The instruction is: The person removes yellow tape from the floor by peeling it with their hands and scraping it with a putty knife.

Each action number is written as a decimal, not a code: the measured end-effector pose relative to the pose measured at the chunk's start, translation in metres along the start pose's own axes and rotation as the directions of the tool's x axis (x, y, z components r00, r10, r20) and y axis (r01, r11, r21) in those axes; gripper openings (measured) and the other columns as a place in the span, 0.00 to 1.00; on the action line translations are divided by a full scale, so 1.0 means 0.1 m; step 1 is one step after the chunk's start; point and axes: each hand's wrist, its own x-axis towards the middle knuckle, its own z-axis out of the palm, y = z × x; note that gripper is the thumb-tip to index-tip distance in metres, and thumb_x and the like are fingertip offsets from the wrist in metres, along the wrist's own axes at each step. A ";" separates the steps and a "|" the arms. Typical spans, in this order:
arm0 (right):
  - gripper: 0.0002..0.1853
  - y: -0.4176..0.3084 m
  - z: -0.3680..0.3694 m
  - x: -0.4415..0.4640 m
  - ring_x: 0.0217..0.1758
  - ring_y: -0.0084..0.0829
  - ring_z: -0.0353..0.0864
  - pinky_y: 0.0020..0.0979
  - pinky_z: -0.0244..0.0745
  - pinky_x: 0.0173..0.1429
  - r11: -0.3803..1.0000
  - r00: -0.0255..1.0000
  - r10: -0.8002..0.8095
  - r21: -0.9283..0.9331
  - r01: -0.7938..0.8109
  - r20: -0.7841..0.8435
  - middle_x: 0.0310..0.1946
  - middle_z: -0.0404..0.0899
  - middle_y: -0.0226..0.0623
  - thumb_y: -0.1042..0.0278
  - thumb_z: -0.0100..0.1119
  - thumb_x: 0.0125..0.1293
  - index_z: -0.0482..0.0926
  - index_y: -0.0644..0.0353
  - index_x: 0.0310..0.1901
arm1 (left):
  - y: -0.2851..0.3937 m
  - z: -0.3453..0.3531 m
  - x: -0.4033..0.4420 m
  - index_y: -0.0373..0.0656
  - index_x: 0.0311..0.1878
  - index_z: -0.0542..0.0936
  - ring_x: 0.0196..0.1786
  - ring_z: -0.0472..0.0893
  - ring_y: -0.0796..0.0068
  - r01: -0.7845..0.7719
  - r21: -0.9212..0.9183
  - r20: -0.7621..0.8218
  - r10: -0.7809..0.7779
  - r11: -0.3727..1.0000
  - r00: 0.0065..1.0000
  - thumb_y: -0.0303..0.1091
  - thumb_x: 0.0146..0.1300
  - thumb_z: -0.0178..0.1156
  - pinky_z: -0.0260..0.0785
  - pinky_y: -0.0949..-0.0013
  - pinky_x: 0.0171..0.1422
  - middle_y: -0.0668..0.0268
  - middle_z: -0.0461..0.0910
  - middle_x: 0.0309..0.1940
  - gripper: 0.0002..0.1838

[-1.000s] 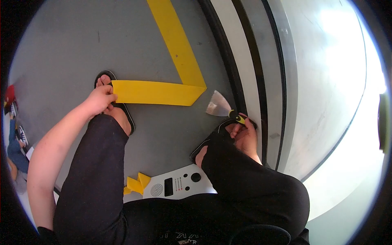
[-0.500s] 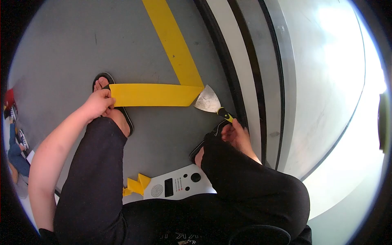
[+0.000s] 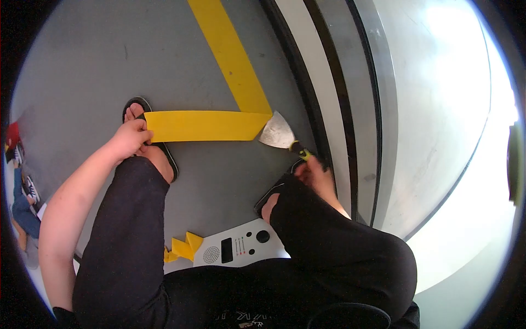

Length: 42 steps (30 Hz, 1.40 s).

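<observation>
A strip of yellow floor tape (image 3: 203, 126) stretches across in front of me. Its left end is pinched in my left hand (image 3: 133, 138), over my left foot. The strip's slanted right end meets a second yellow tape line (image 3: 233, 60) that runs up along the grey floor. My right hand (image 3: 316, 176) grips the black and yellow handle of a putty knife (image 3: 278, 131). The wide metal blade lies at the tape's right end, its edge by the corner where the two strips meet. Some fingers of my right hand are blurred.
Crumpled yellow tape (image 3: 187, 247) sits beside a light grey panel (image 3: 241, 244) with a speaker grille and knobs, close to my body. A curved black and white base edge (image 3: 312, 60) rises on the right. At far left another person's leg (image 3: 27, 200) shows.
My right hand has shifted a little on the putty knife's handle, and the blade has turned slightly. The left hand still holds the tape end, nearly unmoved.
</observation>
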 end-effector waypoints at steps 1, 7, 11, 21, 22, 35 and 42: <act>0.25 0.00 0.10 0.01 0.26 0.26 0.77 0.27 0.71 0.33 0.987 0.994 0.012 0.158 -0.029 0.106 0.25 0.79 0.35 0.47 0.47 0.74 0.79 0.64 0.32 | 0.02 0.00 0.00 0.40 0.37 0.74 0.25 0.75 0.79 -0.002 0.000 0.001 0.002 1.000 1.000 0.33 0.65 0.56 0.70 0.72 0.29 0.67 0.78 0.29 0.06; 0.26 0.06 -0.09 0.04 0.26 0.26 0.76 0.28 0.71 0.32 0.977 0.996 0.061 0.210 -0.048 -0.058 0.28 0.80 0.36 0.44 0.46 0.73 0.78 0.62 0.34 | 0.08 -0.01 -0.05 0.40 0.37 0.74 0.26 0.76 0.79 0.026 0.018 -0.003 -0.026 0.999 1.000 0.33 0.65 0.56 0.70 0.72 0.29 0.67 0.78 0.29 0.07; 0.25 -0.10 0.10 0.00 0.25 0.26 0.77 0.28 0.71 0.30 0.980 0.989 0.024 0.194 -0.052 0.144 0.28 0.81 0.37 0.45 0.47 0.73 0.78 0.63 0.34 | 0.06 -0.01 0.00 0.40 0.37 0.74 0.26 0.76 0.79 0.019 0.044 0.006 -0.019 0.999 1.000 0.33 0.65 0.56 0.71 0.72 0.30 0.67 0.78 0.29 0.07; 0.27 -0.02 0.02 0.12 0.24 0.26 0.75 0.30 0.70 0.29 0.976 0.990 -0.025 0.219 -0.007 0.142 0.27 0.81 0.38 0.44 0.43 0.74 0.78 0.63 0.32 | 0.05 -0.03 0.00 0.40 0.38 0.75 0.27 0.77 0.78 0.009 0.056 0.014 -0.010 0.998 1.000 0.34 0.64 0.56 0.71 0.72 0.31 0.67 0.78 0.30 0.07; 0.27 -0.02 -0.05 0.11 0.23 0.25 0.75 0.29 0.69 0.29 0.982 0.997 -0.008 0.187 -0.005 0.071 0.27 0.80 0.38 0.44 0.43 0.74 0.77 0.62 0.33 | 0.06 -0.03 0.00 0.40 0.38 0.75 0.27 0.77 0.78 0.009 0.056 0.011 -0.010 0.998 1.000 0.34 0.64 0.56 0.71 0.72 0.31 0.67 0.78 0.30 0.07; 0.23 -0.07 -0.02 -0.03 0.27 0.24 0.76 0.27 0.73 0.33 0.889 0.990 -0.139 0.435 0.141 -0.036 0.34 0.81 0.38 0.51 0.44 0.75 0.72 0.59 0.59 | 0.06 -0.05 -0.02 0.40 0.37 0.74 0.27 0.77 0.79 0.050 0.034 0.019 -0.051 0.998 0.999 0.35 0.65 0.56 0.72 0.72 0.32 0.67 0.78 0.31 0.07; 0.16 -0.20 0.12 -0.09 0.27 0.27 0.78 0.28 0.74 0.31 0.919 0.971 -0.171 0.328 0.218 -0.165 0.30 0.80 0.40 0.69 0.56 0.69 0.73 0.61 0.57 | 0.07 -0.06 -0.02 0.40 0.39 0.75 0.27 0.78 0.79 0.039 0.028 0.045 -0.041 0.999 0.998 0.35 0.65 0.55 0.73 0.72 0.32 0.67 0.78 0.31 0.08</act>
